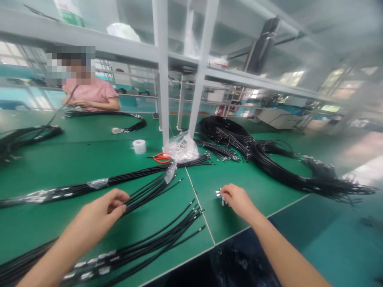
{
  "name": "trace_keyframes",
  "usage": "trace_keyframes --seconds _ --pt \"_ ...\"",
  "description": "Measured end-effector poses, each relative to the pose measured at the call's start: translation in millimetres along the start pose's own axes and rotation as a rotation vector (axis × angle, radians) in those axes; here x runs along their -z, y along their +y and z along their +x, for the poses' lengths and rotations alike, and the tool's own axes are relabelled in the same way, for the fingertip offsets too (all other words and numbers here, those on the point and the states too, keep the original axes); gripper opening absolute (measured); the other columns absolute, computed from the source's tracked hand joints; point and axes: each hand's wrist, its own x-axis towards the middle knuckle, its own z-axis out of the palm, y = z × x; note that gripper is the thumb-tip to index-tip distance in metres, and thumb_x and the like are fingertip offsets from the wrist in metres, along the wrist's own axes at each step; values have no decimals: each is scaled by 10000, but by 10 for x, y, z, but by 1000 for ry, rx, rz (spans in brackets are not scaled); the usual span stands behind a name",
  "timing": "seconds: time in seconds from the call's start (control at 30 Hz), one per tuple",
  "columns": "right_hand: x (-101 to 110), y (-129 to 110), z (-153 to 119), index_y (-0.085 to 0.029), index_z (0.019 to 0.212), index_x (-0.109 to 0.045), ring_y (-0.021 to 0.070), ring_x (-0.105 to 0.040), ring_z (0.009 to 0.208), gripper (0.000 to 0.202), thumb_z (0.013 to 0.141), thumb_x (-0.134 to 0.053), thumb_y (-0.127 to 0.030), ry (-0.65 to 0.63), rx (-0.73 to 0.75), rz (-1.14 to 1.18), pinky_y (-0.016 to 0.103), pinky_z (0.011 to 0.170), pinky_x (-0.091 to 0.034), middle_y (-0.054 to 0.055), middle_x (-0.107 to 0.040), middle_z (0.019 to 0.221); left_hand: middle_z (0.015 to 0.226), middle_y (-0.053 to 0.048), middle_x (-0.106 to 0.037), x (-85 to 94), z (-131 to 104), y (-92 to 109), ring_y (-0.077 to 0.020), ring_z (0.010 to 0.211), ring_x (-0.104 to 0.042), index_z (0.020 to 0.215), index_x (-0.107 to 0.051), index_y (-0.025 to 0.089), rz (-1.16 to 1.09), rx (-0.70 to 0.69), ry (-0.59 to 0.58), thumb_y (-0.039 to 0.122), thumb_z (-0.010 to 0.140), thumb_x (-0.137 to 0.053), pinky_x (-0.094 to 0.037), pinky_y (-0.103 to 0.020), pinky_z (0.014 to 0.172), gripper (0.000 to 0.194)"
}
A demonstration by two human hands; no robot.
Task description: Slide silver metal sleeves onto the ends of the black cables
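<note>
While your left hand pinches the black cables on the green desk, your right hand closes on small metal clips well apart from them. These cables run lengthwise from lower left to upper right.

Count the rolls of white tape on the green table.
2. One roll of tape stands left of the orange scissors; a smaller roll lies farther back by the co-worker's cable bundle. Others may hide behind the cables.
</note>
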Motion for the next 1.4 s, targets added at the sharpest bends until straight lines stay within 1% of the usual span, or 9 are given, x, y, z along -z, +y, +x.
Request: trace_keyframes --seconds 0.1,0.23,0.47,0.53,0.67,0.8,1.0,1.23,1.4 --pt "-137 -31 94 -209 706 -613 170 -531 792 126 723 -546 -104 -34 47 -16 269 726 -341 21 -586 766 778 11 -663 87 -6 164 -196 738 -617 936 -576 250 -180 -89 -36 492 735 -521 -457 -263 662 319" --pt "-148 -30 211 -183 616 -548 182 -495 815 139 664 -580 -57 -46 94 28 289 745 -314 18 -539 735 823 25 -665 137 -153 512 -186 770 -611 954 -575 261 -222 -142 -30 502 758 -523 -458 -257 684 315" --pt "89 -421 -47 -196 835 -490 134 -502 690 126 874 -377 -232 -56 173 354 248 653 -388 -5 -523 730 913 22 -651 -196 -567 1208 -144 796 -606 1029 -573 288 -325 -383 23 304 853 -476 -478 -225 708 202" --pt "87 -612 -232 -192 868 -481 133 -511 696 144 895 -367 -275 -99 161 593 247 655 -405 -5 -517 733 893 15 -644 -334 -647 1295 -136 759 -600 1046 -582 307 -270 -463 61 261 875 -444 -468 -215 670 225" --pt "-3 -896 -568 -191 858 -494 114 -467 640 120 878 -474 -308 -239 15 1375 244 620 -388 -18 -490 709 797 -5 -621 -514 -733 1293 -132 634 -567 1092 -593 337 -93 -539 99 242 901 -384 -433 -206 562 299" --pt "-25 -955 -692 -176 847 -523 105 -449 635 99 853 -545 -272 -296 -37 1686 234 598 -362 -14 -482 682 780 -5 -608 -551 -741 1264 -130 611 -564 1090 -596 343 -42 -508 62 227 898 -368 -425 -195 542 319" --pt "22 -896 -695 -175 859 -546 113 -468 645 102 855 -549 -277 -304 1 1628 244 616 -368 -13 -504 663 771 -4 -611 -507 -731 1295 -138 627 -583 1053 -615 343 10 -456 2 235 890 -368 -425 -203 542 315" --pt "149 -969 -739 -175 815 -586 127 -500 718 112 860 -530 -261 -209 65 1161 258 687 -390 -4 -536 743 850 -14 -574 -447 -732 1340 -119 589 -577 1057 -601 334 148 -420 -84 202 875 -343 -399 -207 518 342" --pt "136 -1072 -721 -158 811 -585 118 -524 627 112 820 -581 -269 -349 22 1305 253 634 -421 -15 -559 633 902 -18 -558 -461 -688 1290 -140 737 -575 1189 -478 288 -180 -417 -173 139 843 -386 -453 -233 655 388"
